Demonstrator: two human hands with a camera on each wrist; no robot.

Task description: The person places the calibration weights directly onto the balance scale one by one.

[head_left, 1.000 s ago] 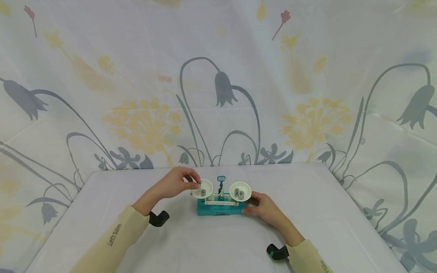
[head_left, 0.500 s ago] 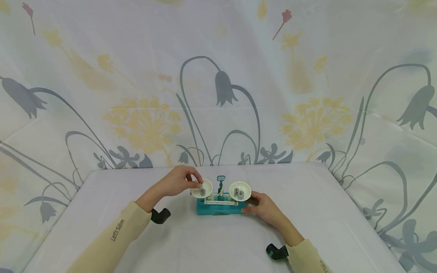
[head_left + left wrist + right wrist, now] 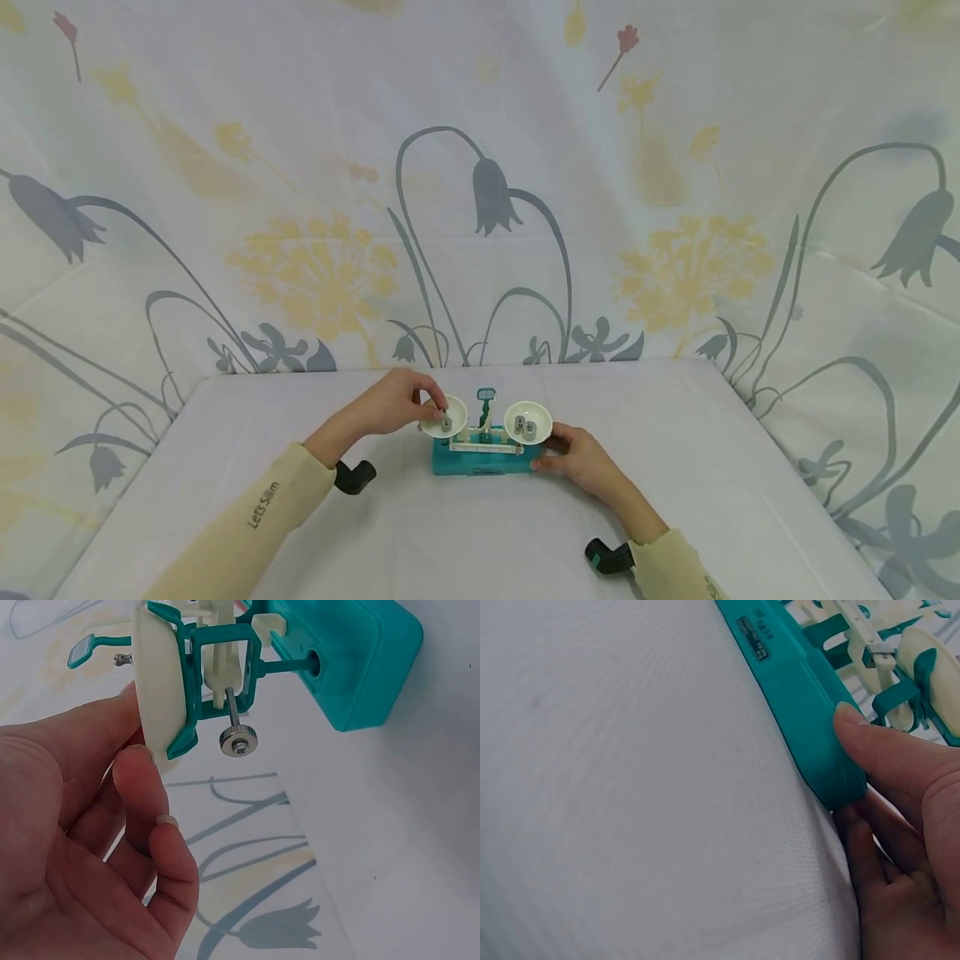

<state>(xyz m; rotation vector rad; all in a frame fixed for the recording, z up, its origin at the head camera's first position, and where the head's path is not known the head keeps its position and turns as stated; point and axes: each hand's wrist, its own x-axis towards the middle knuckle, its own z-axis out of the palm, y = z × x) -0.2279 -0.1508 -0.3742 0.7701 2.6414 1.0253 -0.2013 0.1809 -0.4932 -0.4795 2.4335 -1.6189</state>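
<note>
A toy balance scale with a teal base point(image 3: 480, 463) stands mid-table in the head view. Its left pan point(image 3: 459, 407) holds a grey metal weight point(image 3: 446, 424); two more weights point(image 3: 529, 430) sit together in the right pan point(image 3: 532, 409). My left hand point(image 3: 395, 402) reaches over the left pan's rim, thumb and index finger pinching a small dark weight just above the other one. In the left wrist view the pan point(image 3: 159, 682) hides those fingertips. My right hand point(image 3: 900, 802) grips the right end of the base, thumb on its front face, fingers behind.
A white cloth point(image 3: 450, 542) covers the table. A flower-printed curtain point(image 3: 480, 283) rises behind and beside it. Black wrist devices point(image 3: 356, 477) hang from both sleeves. A metal adjusting nut point(image 3: 238, 740) sticks out at the scale's left end, near the left hand.
My left hand has moved slightly right and inward over the left pan, its pinched fingertips now close to the weight there. The right hand and the scale have stayed in place.
</note>
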